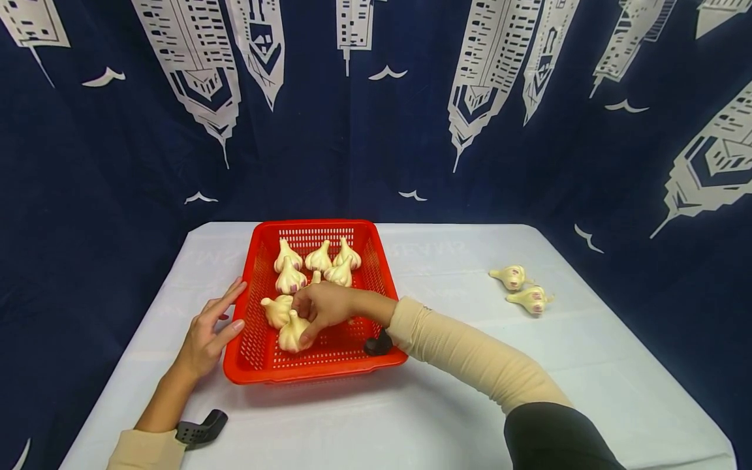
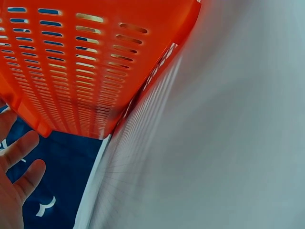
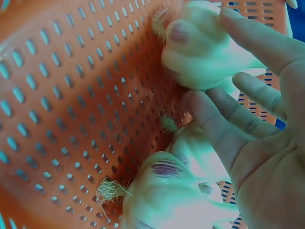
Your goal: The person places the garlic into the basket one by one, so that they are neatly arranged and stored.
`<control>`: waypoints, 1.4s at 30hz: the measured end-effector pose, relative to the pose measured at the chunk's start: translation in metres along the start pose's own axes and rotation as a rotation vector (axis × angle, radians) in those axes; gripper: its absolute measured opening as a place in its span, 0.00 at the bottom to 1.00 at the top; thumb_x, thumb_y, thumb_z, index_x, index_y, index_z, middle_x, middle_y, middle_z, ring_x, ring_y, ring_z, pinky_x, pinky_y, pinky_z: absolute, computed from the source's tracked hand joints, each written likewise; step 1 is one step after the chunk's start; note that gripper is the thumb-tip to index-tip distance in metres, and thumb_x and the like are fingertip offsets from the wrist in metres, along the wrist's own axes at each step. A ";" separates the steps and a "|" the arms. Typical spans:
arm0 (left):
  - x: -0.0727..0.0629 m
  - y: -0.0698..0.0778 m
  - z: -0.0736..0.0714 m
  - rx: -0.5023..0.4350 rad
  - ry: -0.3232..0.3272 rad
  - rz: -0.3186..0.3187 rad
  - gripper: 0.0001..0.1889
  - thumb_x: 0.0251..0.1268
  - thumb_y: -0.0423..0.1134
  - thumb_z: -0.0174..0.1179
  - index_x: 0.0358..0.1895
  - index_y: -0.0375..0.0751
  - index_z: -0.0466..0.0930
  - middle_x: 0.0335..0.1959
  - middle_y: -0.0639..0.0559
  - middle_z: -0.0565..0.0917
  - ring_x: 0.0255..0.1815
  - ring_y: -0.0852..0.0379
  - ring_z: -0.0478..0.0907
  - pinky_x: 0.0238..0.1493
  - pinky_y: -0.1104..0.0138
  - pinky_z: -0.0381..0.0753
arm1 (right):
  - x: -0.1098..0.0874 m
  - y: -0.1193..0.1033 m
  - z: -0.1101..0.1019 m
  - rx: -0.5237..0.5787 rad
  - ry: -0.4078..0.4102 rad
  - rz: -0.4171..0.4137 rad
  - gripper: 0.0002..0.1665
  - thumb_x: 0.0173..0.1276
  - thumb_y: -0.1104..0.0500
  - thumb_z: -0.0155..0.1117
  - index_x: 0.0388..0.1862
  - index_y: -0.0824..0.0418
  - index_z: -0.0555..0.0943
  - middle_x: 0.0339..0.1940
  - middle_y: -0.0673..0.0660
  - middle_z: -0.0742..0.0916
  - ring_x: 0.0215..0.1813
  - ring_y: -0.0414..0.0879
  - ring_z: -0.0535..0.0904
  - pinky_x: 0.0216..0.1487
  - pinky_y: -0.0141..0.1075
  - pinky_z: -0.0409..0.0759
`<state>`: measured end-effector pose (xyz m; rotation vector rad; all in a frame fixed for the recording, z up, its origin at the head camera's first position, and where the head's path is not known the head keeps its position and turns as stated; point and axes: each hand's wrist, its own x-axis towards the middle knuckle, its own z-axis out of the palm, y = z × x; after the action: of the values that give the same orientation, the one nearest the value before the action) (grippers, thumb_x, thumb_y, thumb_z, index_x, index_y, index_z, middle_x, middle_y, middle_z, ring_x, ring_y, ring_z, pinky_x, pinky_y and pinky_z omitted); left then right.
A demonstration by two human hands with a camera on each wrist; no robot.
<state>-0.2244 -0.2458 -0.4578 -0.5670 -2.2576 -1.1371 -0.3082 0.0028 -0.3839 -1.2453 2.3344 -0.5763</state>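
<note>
A red plastic basket (image 1: 314, 374) stands on the white table, with several garlic bulbs inside, such as a bulb (image 1: 290, 277) near its back left. My right hand (image 1: 330, 303) reaches into it from the right. Its thumb and fingers bracket a garlic bulb (image 1: 292, 334) at the front left; in the right wrist view the fingertips lie right against the bulb (image 3: 205, 47). Another bulb (image 1: 276, 312) sits just behind. My left hand (image 1: 202, 339) has its fingers spread, fingertips at the basket's left rim. In the left wrist view its fingers (image 2: 21, 148) show beside the slotted basket wall (image 2: 62, 62).
Two garlic bulbs, one (image 1: 512, 277) behind the other (image 1: 531, 300), lie on the white tablecloth (image 1: 470, 391) at the right. A dark blue curtain (image 1: 317, 150) with white building prints hangs behind the table. Black wrist mounts (image 1: 202, 429) sit at both wrists.
</note>
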 end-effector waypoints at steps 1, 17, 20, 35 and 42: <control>0.000 0.000 0.000 -0.001 0.000 0.001 0.33 0.56 0.34 0.56 0.71 0.37 0.69 0.72 0.41 0.68 0.52 0.66 0.69 0.45 0.75 0.67 | 0.000 0.000 -0.001 0.017 0.000 0.003 0.28 0.50 0.55 0.82 0.47 0.61 0.80 0.35 0.48 0.85 0.40 0.39 0.82 0.43 0.25 0.76; 0.000 0.002 0.001 -0.008 0.001 -0.001 0.33 0.56 0.33 0.55 0.70 0.36 0.69 0.72 0.40 0.68 0.52 0.68 0.68 0.45 0.73 0.68 | -0.010 0.003 -0.019 0.126 0.031 0.005 0.28 0.56 0.60 0.78 0.55 0.65 0.80 0.43 0.56 0.85 0.42 0.41 0.86 0.46 0.28 0.79; 0.000 0.002 0.001 -0.012 0.001 -0.003 0.33 0.56 0.33 0.55 0.71 0.37 0.69 0.72 0.40 0.68 0.51 0.68 0.68 0.45 0.74 0.68 | -0.015 0.001 -0.029 0.165 0.046 0.002 0.29 0.58 0.61 0.76 0.57 0.68 0.78 0.47 0.62 0.85 0.44 0.45 0.86 0.47 0.29 0.79; 0.000 0.002 0.001 -0.027 0.008 0.001 0.33 0.56 0.32 0.55 0.70 0.36 0.69 0.72 0.41 0.68 0.51 0.69 0.68 0.44 0.69 0.69 | -0.049 0.012 -0.066 0.181 0.209 0.013 0.28 0.59 0.58 0.75 0.56 0.69 0.79 0.49 0.63 0.85 0.47 0.49 0.84 0.47 0.33 0.81; 0.000 0.001 0.002 -0.033 0.017 0.013 0.33 0.56 0.32 0.55 0.70 0.37 0.70 0.71 0.41 0.68 0.51 0.69 0.68 0.44 0.72 0.68 | -0.067 0.028 -0.077 0.200 0.275 0.022 0.26 0.59 0.58 0.75 0.55 0.65 0.80 0.50 0.65 0.84 0.47 0.50 0.84 0.49 0.35 0.81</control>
<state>-0.2244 -0.2435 -0.4581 -0.5817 -2.2219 -1.1703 -0.3354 0.0859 -0.3241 -1.1051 2.4313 -1.0027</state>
